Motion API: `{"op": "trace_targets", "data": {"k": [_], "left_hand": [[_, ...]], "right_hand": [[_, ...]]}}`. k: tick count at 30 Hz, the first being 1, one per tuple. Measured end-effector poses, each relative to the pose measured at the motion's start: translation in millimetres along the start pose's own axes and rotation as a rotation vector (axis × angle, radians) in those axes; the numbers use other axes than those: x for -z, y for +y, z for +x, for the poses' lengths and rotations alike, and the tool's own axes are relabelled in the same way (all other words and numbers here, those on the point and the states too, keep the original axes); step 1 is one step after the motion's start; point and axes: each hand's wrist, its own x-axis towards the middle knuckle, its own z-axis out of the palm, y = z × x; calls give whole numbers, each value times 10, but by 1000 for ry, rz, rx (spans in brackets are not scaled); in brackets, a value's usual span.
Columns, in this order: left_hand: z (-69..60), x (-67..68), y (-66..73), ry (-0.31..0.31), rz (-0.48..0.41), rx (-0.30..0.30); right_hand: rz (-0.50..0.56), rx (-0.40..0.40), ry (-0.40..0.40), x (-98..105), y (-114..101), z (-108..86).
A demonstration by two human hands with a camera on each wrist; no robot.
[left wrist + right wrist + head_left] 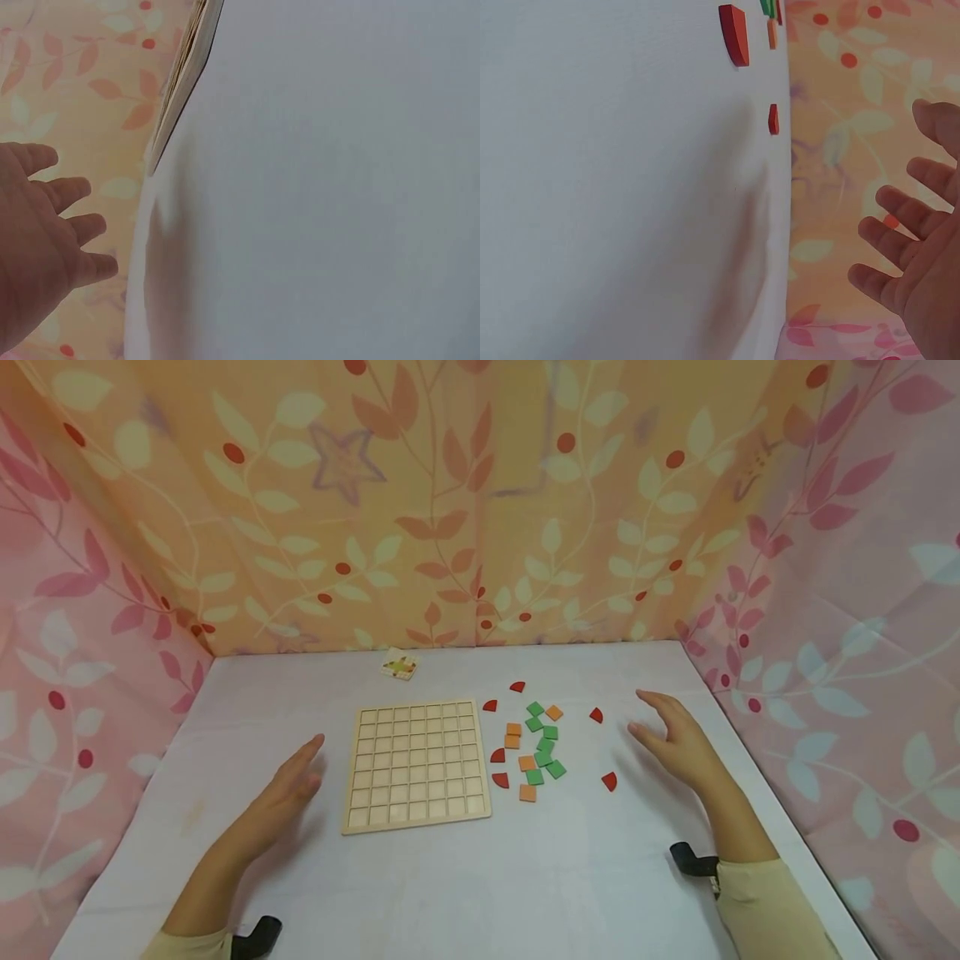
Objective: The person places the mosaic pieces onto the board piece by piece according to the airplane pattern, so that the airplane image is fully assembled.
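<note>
Holds both hands open and raised over a white table, well apart from each other. Extends the left hand, fingers relaxed, toward a wooden grid board, lying flat between both hands and closer to the left one. Stretches out the right hand with thumb and fingers loosely parted, near two red quarter-rounds lying to its left. Has other red pieces farther left of the right hand, near the board's right side. Has green squares and orange squares scattered among the reds, between the board and the right hand. Has a small patterned card farther forward than both hands, past the board's far edge. Wears cream sleeves and a black wrist device behind each hand. Faces a flowered curtain beyond both hands.
</note>
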Motion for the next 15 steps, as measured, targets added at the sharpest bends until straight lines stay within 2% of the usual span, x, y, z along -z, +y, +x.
{"op": "trace_targets", "data": {"k": [7,15], "left_hand": [[39,-113,-10,-6,-72,-25],[60,-202,28,-8,-153,-27]], "right_hand": [[41,-23,10,-44,-55,83],[86,-61,-1,-103,-76,165]]}}
